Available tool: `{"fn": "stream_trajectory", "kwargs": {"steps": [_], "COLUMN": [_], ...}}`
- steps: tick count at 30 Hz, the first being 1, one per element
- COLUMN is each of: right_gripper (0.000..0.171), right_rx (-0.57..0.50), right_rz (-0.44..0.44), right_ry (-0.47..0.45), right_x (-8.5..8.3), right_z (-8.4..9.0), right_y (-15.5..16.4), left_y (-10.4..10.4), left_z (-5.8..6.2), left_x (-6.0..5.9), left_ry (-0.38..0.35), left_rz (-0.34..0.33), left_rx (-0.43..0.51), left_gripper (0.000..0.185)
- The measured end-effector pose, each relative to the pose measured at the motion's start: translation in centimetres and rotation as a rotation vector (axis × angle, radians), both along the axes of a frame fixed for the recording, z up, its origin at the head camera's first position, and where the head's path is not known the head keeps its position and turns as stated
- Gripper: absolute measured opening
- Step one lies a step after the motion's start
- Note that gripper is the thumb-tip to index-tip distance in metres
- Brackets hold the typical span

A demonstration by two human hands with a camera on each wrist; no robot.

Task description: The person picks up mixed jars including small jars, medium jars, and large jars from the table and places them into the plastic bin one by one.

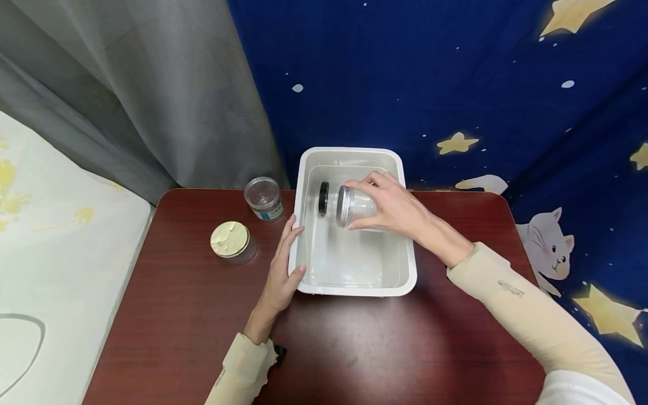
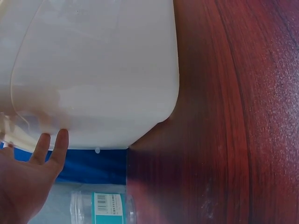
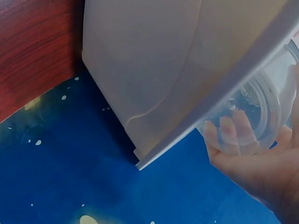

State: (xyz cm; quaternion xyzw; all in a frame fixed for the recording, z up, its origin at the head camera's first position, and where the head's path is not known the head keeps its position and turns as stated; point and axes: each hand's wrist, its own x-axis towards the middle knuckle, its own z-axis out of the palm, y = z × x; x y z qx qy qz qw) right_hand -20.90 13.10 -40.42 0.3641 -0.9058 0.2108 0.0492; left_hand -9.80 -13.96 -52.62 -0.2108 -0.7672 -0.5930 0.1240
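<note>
On the dark red counter point(image 1: 202, 315) sits a white plastic tub point(image 1: 408, 264), its far end poking out past the counter's back edge toward the starry blue cloth point(image 1: 405, 73). It looks thin-walled and light, stiff enough to hold its shape but the sort of thing that would skate if nudged, which may be why the left hand point(image 1: 283, 270) lies flat against its left wall, fingers straight and relaxed, thumb on the near rim, bracing rather than gripping.

Over the tub, the right hand point(image 1: 400, 211) holds a clear jar point(image 1: 354, 207) on its side, mouth and silver threaded neck pointing left. The grip is closed around the jar's body, fingers over the top and thumb beneath; the right wrist view shows fingertips point(image 3: 233, 133) pressed to the transparent base. I'd judge the jar empty and light, hard and smooth-walled, so slippery if wet, and breakable if it is glass; I cannot tell glass from plastic. The broad body is the sound place to hold it.

Just left of its mouth, a small black lid point(image 1: 323, 198) stands on edge inside the tub, apart from the jar.

Left of the tub stand a gold-lidded jar point(image 1: 230, 241) and an open clear container point(image 1: 263, 198) with a blue label.
</note>
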Motion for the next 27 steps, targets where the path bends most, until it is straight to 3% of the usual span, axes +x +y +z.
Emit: {"fn": "stream_trajectory", "kwargs": {"steps": [14,27], "right_gripper": [0.08,0.083], "right_rx": [0.113,0.207], "right_rz": [0.044,0.033], "right_ry": [-0.074,-0.165], "right_x": [-0.8,-1.7], "right_z": [-1.1,-1.3], "right_y": [-2.0,-3.2], "left_y": [-0.2,0.0], "left_z": [0.4,0.3], "left_x": [0.0,-0.1], "left_ry": [-0.024,0.008], "left_rz": [-0.001,-0.007], "left_rx": [-0.027,-0.027], "left_gripper": [0.068,0.067]}}
